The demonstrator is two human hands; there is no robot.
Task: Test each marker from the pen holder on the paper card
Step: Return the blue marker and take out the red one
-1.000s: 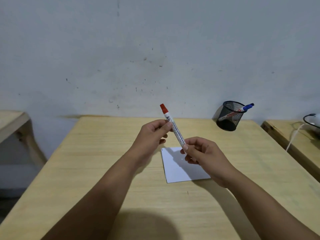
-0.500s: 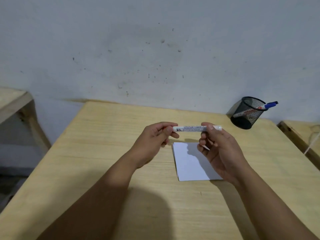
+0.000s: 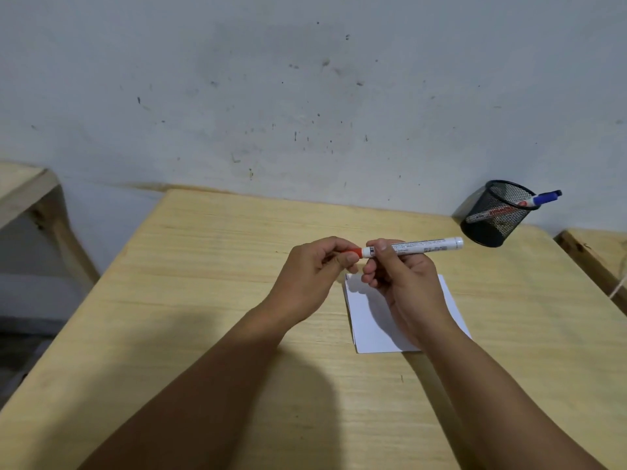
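The white-barrelled marker with a red cap (image 3: 412,247) is held nearly level above the light wooden table (image 3: 210,266), its capped end pointing left and its plain white end pointing right toward the pen holder. The left hand (image 3: 314,271) is closed on the red cap (image 3: 353,252), with thumb and fingertips pinched around it; only part of the cap shows between the fingers. The right hand (image 3: 403,283) is closed on the barrel just beside the cap, the thumb lying across the top of the printed label and the other fingers curled underneath. The two hands sit just beside each other, almost touching at the cap joint.

The white rectangular paper card (image 3: 368,320) lies flat on the table directly below the right hand, which covers a large part of it together with the forearm. The marker is clear of the card.

The black wire-mesh pen holder (image 3: 497,215) stands at the far right corner of the table, near the grey scuffed wall (image 3: 305,79). A blue-capped marker (image 3: 537,200) leans inside it, the cap projecting over the rim to the right.

A second wooden table edge (image 3: 593,252) shows at the right border, and another wooden surface (image 3: 23,184) at the left
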